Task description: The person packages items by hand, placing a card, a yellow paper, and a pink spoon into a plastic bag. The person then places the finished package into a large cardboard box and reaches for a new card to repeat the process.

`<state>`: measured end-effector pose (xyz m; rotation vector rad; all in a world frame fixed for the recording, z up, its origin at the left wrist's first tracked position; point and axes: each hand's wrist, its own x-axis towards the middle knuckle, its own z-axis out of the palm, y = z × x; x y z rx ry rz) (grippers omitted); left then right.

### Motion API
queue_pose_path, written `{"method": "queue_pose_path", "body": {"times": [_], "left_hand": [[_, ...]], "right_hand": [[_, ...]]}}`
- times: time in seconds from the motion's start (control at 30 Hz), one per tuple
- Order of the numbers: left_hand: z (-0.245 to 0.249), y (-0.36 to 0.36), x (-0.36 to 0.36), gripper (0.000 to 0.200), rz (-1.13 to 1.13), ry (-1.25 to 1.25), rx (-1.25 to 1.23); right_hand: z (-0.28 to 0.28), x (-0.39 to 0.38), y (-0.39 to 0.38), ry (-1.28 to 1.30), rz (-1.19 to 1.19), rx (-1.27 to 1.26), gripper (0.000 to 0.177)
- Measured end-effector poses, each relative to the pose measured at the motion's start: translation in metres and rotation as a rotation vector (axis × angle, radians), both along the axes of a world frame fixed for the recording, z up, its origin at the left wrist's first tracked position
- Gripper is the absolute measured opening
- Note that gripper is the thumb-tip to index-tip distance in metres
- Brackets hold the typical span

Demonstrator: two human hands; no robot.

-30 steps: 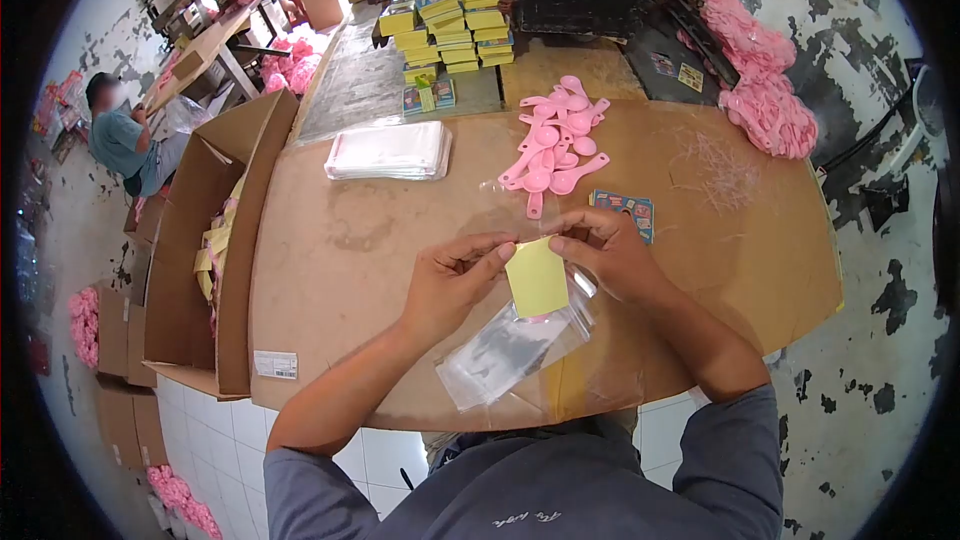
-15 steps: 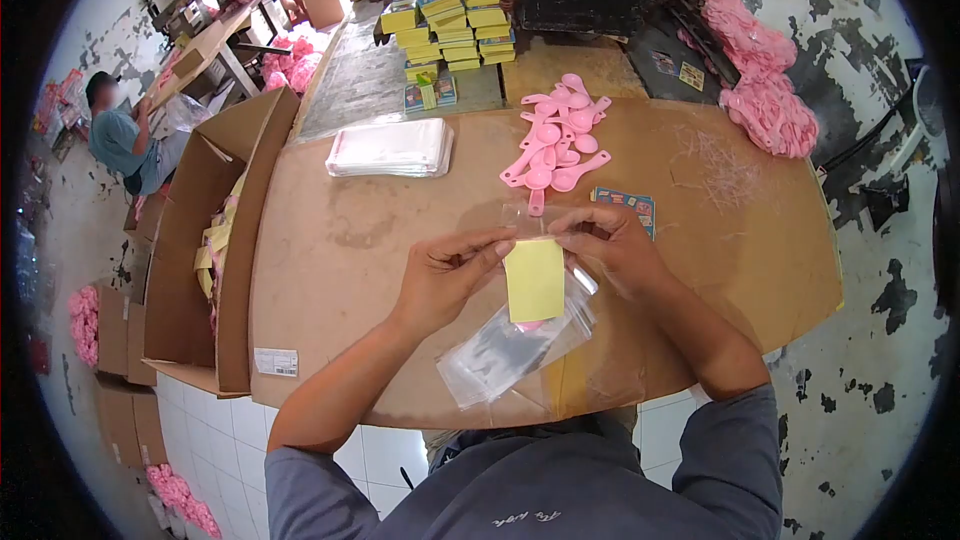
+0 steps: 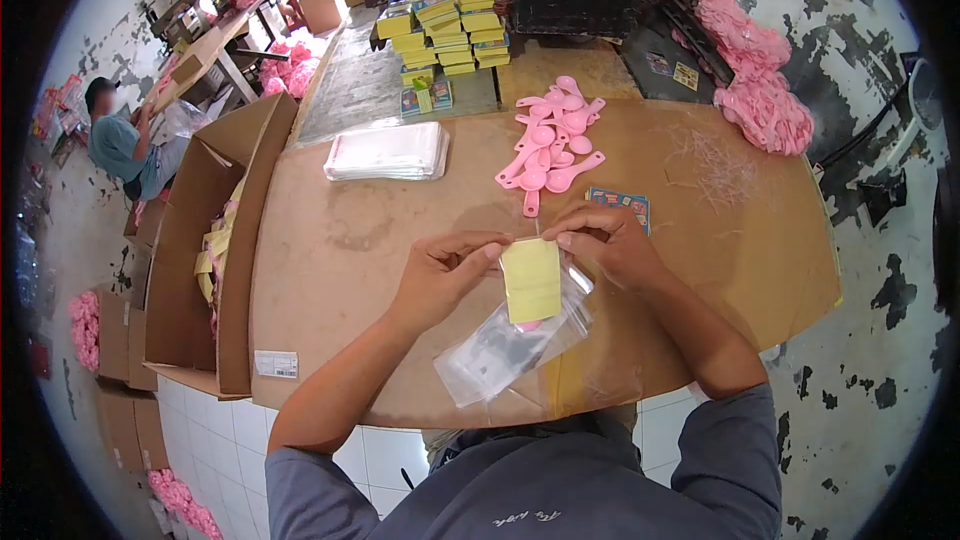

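Note:
A clear plastic bag with a yellow card [image 3: 532, 282] in it hangs between my hands, and a bit of pink shows below the card. My left hand [image 3: 455, 265] pinches the bag's top left corner. At the top right corner, my right hand [image 3: 600, 238] pinches the same edge. Under the card lie loose clear bags [image 3: 490, 358] on the cardboard-covered table. A pile of pink spoons [image 3: 560, 135] lies beyond my hands. Blue printed cards [image 3: 622, 204] rest just behind my right hand.
A stack of clear bags [image 3: 388, 152] lies at the back left. Behind it stand piles of yellow-edged cards [image 3: 455, 25]. An open cardboard box [image 3: 250, 270] borders the table on the left. A person [image 3: 125, 140] sits beyond it. Pink bundles [image 3: 765, 110] lie at the back right.
The bag's top flap, raised above the card before, is now down near my fingertips. Both hands remain at the top edge; the view has shifted slightly.

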<state>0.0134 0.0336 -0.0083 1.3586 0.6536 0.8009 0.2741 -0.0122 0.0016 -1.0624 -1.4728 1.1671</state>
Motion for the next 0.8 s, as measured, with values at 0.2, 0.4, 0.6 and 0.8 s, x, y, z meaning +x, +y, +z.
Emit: {"method": "queue_pose_path", "body": {"times": [0.2,0.4,0.6,0.8], "left_hand": [[0.001,-0.002,0.002,0.024,0.02,0.013,-0.061],[0.006,-0.001,-0.001,0.025,0.066,0.031,-0.101],[0.01,-0.012,0.015,0.031,0.112,-0.192,0.028],[0.024,0.02,-0.041,0.024,0.306,-0.093,0.09]], "right_hand": [[-0.003,0.0,0.0,0.011,0.014,-0.05,0.021],[0.002,-0.001,-0.003,0.012,0.177,-0.121,0.037],[0.016,0.001,-0.005,0.064,0.217,-0.113,0.035],[0.034,0.034,0.002,-0.318,-0.034,0.211,0.03]]}}
